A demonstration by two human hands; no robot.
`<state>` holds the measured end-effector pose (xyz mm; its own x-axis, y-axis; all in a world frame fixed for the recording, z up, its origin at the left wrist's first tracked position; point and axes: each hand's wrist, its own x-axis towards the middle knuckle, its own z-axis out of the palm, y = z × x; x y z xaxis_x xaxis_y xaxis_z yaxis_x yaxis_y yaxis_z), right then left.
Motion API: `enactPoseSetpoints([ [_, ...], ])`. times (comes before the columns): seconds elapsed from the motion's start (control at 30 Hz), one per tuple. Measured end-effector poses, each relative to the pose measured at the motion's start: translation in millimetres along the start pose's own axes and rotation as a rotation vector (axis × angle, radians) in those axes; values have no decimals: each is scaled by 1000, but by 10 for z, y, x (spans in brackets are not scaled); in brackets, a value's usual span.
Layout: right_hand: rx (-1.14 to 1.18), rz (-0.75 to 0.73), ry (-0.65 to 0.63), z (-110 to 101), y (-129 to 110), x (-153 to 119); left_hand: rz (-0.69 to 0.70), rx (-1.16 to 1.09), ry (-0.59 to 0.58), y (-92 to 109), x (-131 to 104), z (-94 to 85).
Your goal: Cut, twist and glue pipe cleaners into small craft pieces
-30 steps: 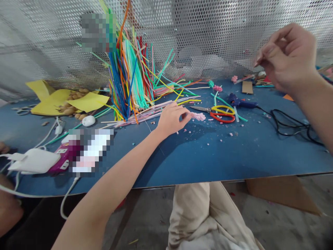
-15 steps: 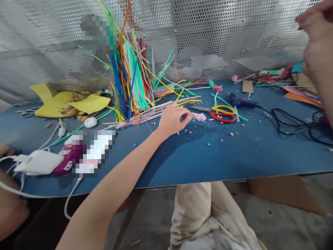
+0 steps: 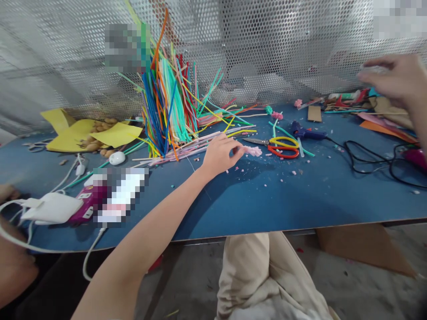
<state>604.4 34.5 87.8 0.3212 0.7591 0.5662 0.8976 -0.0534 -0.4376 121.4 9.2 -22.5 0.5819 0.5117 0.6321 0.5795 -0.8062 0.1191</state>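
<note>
My left hand (image 3: 220, 153) is over the middle of the blue table. Thumb and fingers pinch a fluffy pale pink pipe-cleaner piece (image 3: 252, 150) that sticks out to the right. Just beyond it lie scissors (image 3: 283, 146) with yellow and red handles. A dark blue glue gun (image 3: 308, 131) rests further right, its black cord running off to the side. Raised above the right end of the table is my right hand (image 3: 396, 78), slightly blurred. Its thumb and fingers are apart, and I see nothing between them.
A tall bundle of coloured pipe cleaners (image 3: 173, 102) stands against the perforated metal panel (image 3: 267, 40). Loose pink pipe cleaners (image 3: 182, 150) lie before it. At left are yellow sheets (image 3: 115, 133), a phone (image 3: 123, 195), a purple power strip (image 3: 90, 202) and another person's arm (image 3: 15, 266).
My right hand has come down and a little left, and its fingers show more fully. My left hand stays in place with the pink piece. The view has shifted slightly.
</note>
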Motion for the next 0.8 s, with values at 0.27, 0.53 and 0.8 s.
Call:
enactPoseSetpoints([
  [0.27, -112, -357, 26, 232, -388, -44, 19, -36, -2, -2, 28, -10],
  [0.53, 41, -892, -141, 529, -1508, -1023, -14, -11, 68, 25, 12, -56],
  [0.8, 227, -1000, -292, 893, -1688, -1566, -18, 18, 76, -12, 27, -40],
])
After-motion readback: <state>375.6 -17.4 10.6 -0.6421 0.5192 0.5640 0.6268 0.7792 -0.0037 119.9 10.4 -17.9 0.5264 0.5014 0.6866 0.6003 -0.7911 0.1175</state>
